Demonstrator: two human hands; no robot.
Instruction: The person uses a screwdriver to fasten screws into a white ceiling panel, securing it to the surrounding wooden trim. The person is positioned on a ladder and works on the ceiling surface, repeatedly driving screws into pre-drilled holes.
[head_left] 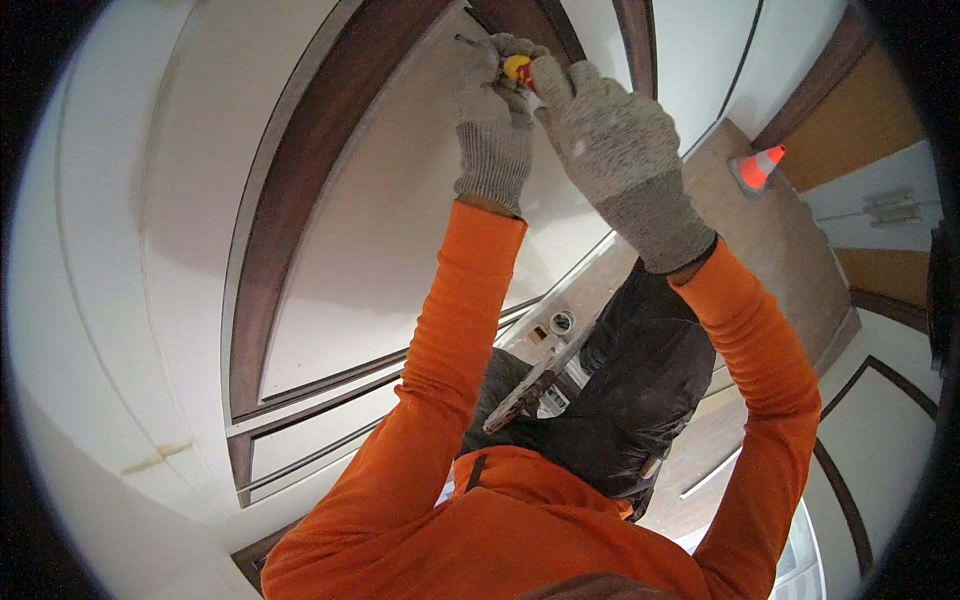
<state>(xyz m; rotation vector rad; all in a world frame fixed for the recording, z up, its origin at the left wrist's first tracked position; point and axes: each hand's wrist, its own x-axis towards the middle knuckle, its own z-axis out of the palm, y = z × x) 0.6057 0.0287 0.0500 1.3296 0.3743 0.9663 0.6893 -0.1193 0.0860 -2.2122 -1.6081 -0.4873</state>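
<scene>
Both my hands wear grey knit gloves and are raised together at the top, close to a white panel (400, 200) edged with dark brown trim (290, 215). My right hand (615, 135) is closed on a small tool with a yellow and red handle (518, 70); its working end is hidden, so its kind does not show. Just left of it, my left hand (495, 100) has its fingers curled in at the tool. A thin dark piece (470, 41) sticks out past these fingers toward the panel. What the left fingers grip is hidden.
An orange and white traffic cone (762, 168) stands on the floor at right. Below my arms, a round white container (562, 322) sits low beside my dark-trousered legs (640, 390). A pale, dirty-edged strip (530, 395) crosses near my lap. A white strip (710, 474) lies lower right.
</scene>
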